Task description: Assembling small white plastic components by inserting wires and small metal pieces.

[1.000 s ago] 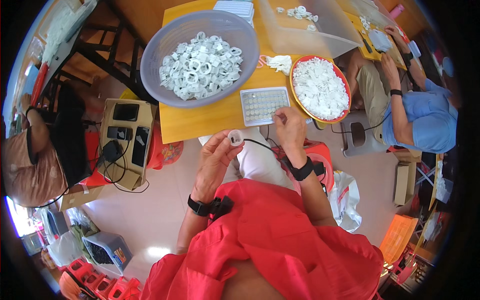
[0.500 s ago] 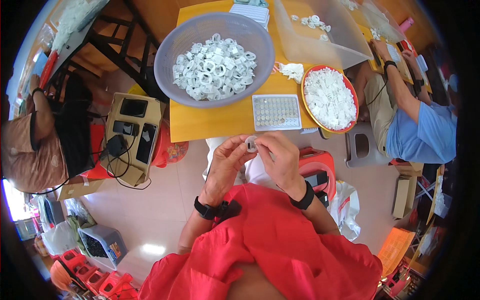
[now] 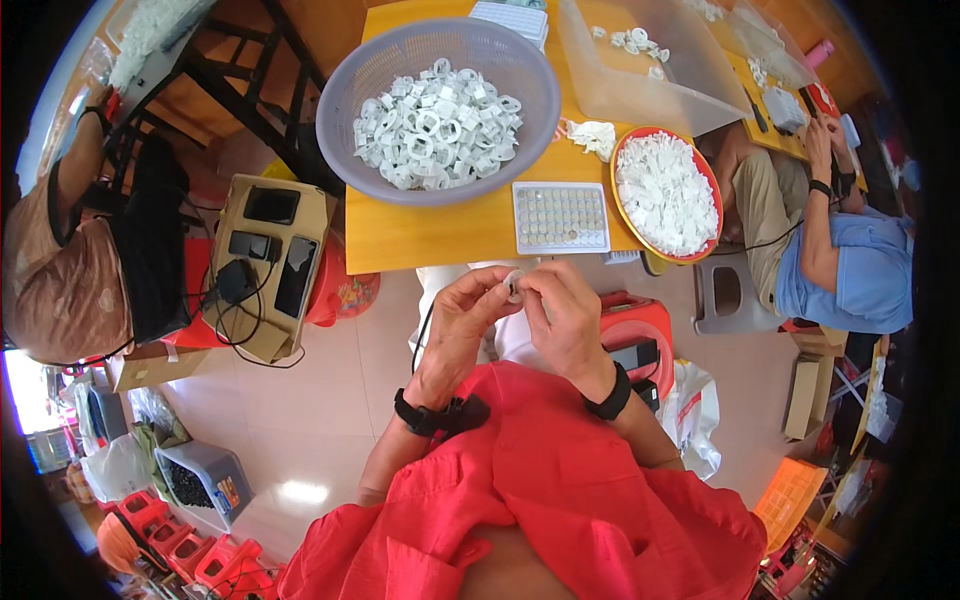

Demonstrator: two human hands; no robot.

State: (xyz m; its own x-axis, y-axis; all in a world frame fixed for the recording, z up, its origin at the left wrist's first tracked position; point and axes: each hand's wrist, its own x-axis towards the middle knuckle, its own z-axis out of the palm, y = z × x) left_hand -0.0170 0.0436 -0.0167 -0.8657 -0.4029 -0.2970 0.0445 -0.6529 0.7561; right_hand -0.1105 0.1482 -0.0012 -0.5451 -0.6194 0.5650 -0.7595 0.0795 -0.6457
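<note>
Just beyond my lap, near the table's front edge, a small round white plastic part [image 3: 514, 285] with a dark spot is pinched between the thumb and fingers of my left hand [image 3: 458, 325]. My right hand [image 3: 570, 325] is closed too, its fingertips pressed against the right side of that part; any smaller piece in them is hidden. On the table ahead lies a white tray [image 3: 606, 246] with rows of round silvery discs. Behind it to the left stands a grey mesh basket [image 3: 336, 150] full of white ring-shaped plastic parts.
A red, yellow-rimmed dish [image 3: 716, 190] heaped with small white pieces sits right of the tray. A translucent bin [image 3: 690, 105] stands behind. Left of the table, a cardboard box [image 3: 228, 225] carries phones and cables. A red stool [image 3: 650, 325] is at right; people sit on both sides.
The round part has turned more edge-on between my fingers. The view has shifted slightly. The person at left has raised an arm; the person at right has drawn their hands together.
</note>
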